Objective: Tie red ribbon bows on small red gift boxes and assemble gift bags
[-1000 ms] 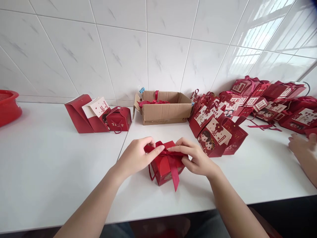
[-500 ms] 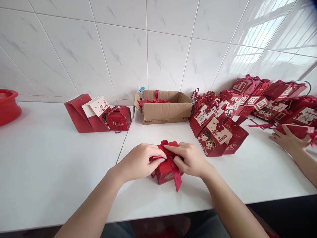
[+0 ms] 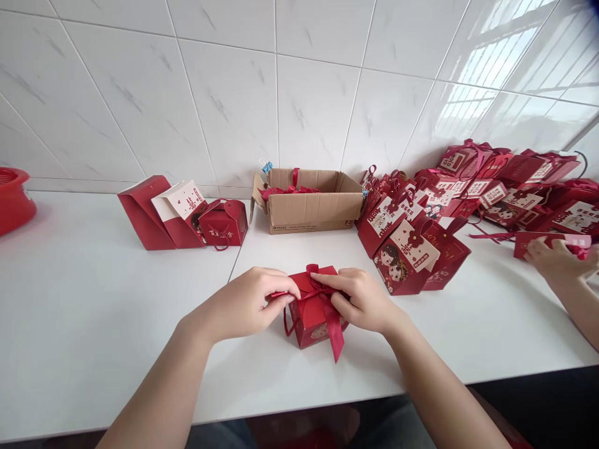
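Observation:
A small red gift box (image 3: 311,324) stands on the white table between my hands. A red ribbon (image 3: 334,324) crosses its top, and one tail hangs down the front. At the box's left edge, my left hand (image 3: 262,300) pinches the ribbon between thumb and fingers and holds it out to the left. My right hand (image 3: 358,299) is closed on the ribbon at the top right, its index finger reaching over the crossing. A dark red cord loop hangs at the box's left side.
Behind stands an open cardboard box (image 3: 311,215) holding red ribbons. Folded red boxes (image 3: 154,218) are at left, many gift boxes (image 3: 407,255) at right. A red plastic basket (image 3: 16,202) sits far left. Another person's hand (image 3: 556,259) holds a box at far right.
My left hand has moved left, drawing the ribbon out from the box's middle. My right hand has stayed nearly in place. The other person's hand and box at far right have shifted slightly.

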{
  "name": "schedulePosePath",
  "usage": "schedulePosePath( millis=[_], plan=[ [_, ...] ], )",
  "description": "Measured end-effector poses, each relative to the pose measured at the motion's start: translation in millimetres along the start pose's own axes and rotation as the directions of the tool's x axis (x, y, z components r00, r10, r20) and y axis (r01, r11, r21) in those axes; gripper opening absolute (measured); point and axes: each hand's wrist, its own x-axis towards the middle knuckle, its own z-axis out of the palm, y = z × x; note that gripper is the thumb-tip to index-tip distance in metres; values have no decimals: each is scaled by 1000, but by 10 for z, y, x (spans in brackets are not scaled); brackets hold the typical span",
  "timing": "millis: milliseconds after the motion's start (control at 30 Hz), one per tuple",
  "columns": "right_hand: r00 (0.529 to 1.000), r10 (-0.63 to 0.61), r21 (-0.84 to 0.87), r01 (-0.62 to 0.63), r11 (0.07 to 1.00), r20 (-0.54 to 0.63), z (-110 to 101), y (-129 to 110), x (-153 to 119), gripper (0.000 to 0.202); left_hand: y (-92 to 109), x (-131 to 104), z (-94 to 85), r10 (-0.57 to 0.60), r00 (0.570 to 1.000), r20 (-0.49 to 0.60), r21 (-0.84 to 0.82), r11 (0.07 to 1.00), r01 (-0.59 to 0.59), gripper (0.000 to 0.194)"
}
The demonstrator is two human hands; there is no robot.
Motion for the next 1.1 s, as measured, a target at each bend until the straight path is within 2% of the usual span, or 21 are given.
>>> schedulePosePath(
  millis=[133, 400, 500, 700, 967, 1100],
  plan=[
    [999, -22, 123, 27, 992, -37, -14, 39, -19, 47, 15, 8, 4, -16, 1000, 2, 0, 1000, 16, 26],
    [999, -33, 101, 37, 994, -43, -8, 68, -35, 44, -9, 2, -14, -14, 999, 39, -29, 999, 15, 19],
    [999, -30, 107, 35, 994, -40, -7, 79, -44, 45, -13, -12, -29, -12, 996, 91, -46, 999, 16, 15],
    [997, -55, 182, 64, 981, -58, 10, 106, -57, 49, -50, -4, -21, -94, 965, 245, -84, 989, 118, 13],
    [998, -46, 147, 52, 988, -45, 28, 116, -57, 46, -86, -8, 0, -106, 948, 302, -107, 984, 144, 19],
    [987, -107, 181, 128, 975, -122, 42, 139, -55, 42, -72, -18, -11, -84, 950, 300, -127, 984, 127, 22]
  ],
)
